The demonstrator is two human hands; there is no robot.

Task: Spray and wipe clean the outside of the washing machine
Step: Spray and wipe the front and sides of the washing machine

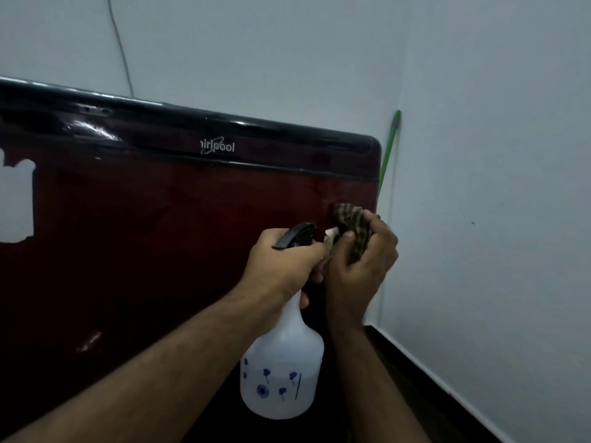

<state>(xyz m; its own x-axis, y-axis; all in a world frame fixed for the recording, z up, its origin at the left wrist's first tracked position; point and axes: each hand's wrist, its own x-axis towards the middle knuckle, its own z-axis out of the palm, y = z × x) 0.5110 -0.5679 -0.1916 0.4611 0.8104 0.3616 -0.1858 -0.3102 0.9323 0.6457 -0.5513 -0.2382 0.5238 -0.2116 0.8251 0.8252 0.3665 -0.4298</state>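
The left hand (281,263) grips the spray bottle (283,372) by its trigger head while the right hand (361,260), just beside it, bunches a striped cloth (350,222) against the dark red washing machine (160,235), so wiping seems underway, with most of the panel probably left.

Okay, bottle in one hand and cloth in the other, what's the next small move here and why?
Probably squeeze the trigger: the left hand grips the spray bottle with its nozzle close to the checked cloth bunched in the right hand. Then wipe the dark red washing machine near its right edge.
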